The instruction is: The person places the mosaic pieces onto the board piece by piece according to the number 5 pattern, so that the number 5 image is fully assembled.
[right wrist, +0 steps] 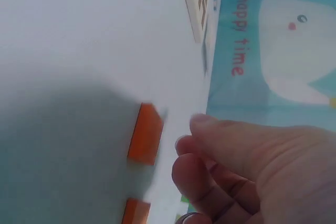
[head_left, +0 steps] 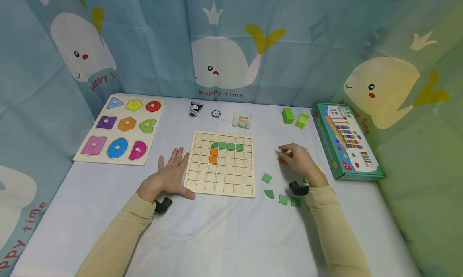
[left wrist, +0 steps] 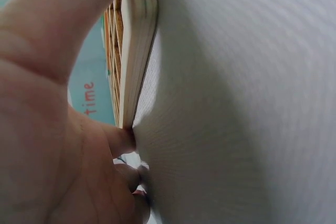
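Loose green tiles [head_left: 283, 199] lie on the white table [head_left: 224, 232], near the grid board's [head_left: 220, 164] right corner. The left hand [head_left: 170, 176] rests flat, fingers straight, against the board's left edge. Right of the board, the right hand [head_left: 300, 160] hovers over an orange tile [right wrist: 145, 132], fingers curled, grasping nothing. Beyond the board sits a small pattern card [head_left: 241, 120].

Person's arms seen from the head view: both clad in long, close-fitting pale beige sleeves reaching the wrists. A black camera mount is strapped beneath each wrist. Left hand [head_left: 169, 176] and right hand [head_left: 300, 158] bare, ungloved.
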Demonstrator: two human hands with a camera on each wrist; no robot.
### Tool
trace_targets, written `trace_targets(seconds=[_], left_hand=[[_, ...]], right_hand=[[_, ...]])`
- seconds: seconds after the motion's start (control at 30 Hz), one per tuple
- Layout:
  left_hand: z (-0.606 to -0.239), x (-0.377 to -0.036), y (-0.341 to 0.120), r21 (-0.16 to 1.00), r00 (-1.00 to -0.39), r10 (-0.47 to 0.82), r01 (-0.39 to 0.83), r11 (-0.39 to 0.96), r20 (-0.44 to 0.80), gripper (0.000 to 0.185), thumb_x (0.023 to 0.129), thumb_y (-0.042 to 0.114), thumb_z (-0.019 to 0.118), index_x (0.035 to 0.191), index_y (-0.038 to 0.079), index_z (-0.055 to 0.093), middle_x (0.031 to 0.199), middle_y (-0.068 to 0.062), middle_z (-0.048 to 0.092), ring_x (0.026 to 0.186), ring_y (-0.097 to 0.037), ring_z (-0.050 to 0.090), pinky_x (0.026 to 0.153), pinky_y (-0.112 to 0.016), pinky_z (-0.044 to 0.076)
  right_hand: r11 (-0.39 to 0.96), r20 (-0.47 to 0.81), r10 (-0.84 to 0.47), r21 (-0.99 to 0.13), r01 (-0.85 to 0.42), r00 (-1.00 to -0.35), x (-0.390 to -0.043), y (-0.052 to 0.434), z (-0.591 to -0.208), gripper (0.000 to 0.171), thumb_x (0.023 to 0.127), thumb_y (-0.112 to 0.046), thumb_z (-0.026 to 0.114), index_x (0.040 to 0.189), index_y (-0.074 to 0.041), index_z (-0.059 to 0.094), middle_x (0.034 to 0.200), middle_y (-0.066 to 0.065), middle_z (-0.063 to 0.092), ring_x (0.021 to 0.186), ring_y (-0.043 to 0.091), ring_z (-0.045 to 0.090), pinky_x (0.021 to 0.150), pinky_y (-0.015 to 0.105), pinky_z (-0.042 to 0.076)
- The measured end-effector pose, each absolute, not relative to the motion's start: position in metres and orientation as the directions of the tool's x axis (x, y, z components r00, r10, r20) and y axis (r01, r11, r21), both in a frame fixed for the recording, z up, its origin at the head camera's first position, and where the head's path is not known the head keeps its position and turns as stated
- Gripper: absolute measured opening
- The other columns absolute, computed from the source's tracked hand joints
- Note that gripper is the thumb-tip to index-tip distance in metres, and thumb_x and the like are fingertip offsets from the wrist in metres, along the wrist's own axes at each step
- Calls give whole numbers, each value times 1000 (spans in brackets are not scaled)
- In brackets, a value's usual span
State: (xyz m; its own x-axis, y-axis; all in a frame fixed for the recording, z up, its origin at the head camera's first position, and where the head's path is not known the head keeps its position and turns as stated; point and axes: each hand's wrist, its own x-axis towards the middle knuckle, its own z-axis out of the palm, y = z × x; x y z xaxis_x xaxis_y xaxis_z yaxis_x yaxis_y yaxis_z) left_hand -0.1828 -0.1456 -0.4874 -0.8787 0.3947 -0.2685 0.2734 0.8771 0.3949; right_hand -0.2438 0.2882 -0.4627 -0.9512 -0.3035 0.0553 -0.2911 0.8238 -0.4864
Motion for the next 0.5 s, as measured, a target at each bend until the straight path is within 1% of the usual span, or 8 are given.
trace_targets(seconds=[0.1,0.23,0.4,0.5], left_hand=[[-488,-183,-146,398,-879,394,271,877,-268,144,53,69,84,154,-5,10,159,-26,-6,145,-40,-9,103,-72,-6],[-487,-183,-146,404,-881,395,272,873,-261,145,53,68,84,153,-5,11,159,-26,-5,145,-40,-9,103,-72,-6],[-487,-183,-146,405,-881,400,279,871,-252,145,53,68,84,153,-7,11,158,-28,-5,145,-40,-9,102,-72,-6],[-487,-182,-146,404,-881,402,281,870,-252,145,53,69,84,153,-7,11,158,-28,-5,145,-40,-10,102,-73,-6]], right_hand=[[820,52,-302,-494,-288,-952,-240,294,-462,27,91,-1,67,116,8,66,99,19,64,81,29,59,69,41,48],[821,39,-302,-497,-281,-952,-235,298,-464,27,89,-3,70,115,8,67,96,18,64,80,28,55,69,40,45],[832,15,-280,-496,-250,-960,-232,300,-469,30,89,-6,72,116,6,67,92,13,60,78,25,51,67,37,42],[837,11,-266,-493,-237,-964,-232,302,-471,32,88,-7,73,117,6,66,90,13,59,77,25,50,66,36,41]])
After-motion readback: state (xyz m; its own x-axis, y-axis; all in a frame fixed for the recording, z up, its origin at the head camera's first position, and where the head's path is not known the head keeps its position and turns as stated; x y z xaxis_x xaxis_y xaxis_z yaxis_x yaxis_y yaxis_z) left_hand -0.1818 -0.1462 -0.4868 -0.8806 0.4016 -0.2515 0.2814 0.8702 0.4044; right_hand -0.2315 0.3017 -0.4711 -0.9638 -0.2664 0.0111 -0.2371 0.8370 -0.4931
